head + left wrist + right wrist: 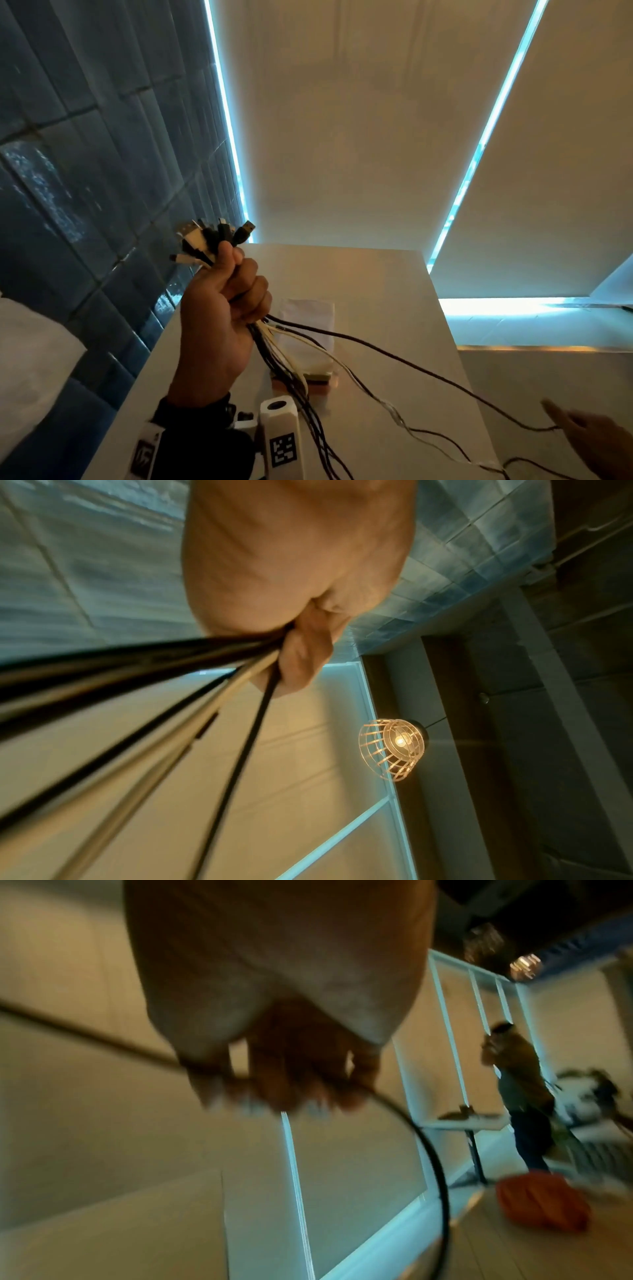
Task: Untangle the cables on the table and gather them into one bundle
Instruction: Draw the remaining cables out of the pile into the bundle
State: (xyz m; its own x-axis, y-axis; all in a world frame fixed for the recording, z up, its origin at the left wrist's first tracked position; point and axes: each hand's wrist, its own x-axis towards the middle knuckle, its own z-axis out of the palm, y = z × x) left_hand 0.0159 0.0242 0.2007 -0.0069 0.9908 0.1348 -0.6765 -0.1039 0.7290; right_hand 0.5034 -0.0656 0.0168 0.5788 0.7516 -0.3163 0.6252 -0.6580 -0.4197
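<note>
Cables (pixel 291 356) bunched plug-ends-up in left hand (pixel 219 308), fingers clamped; tails trail down over surface (pixel 394 308). One black strand (pixel 411 365) runs rightward to right hand (pixel 596 442), fingers hooking it.

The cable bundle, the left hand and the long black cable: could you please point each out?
cable bundle (pixel 219 236), head view, on the connector ends.
left hand (pixel 219 308), head view, on its back.
long black cable (pixel 411 365), head view, mid-span above the table.
</note>
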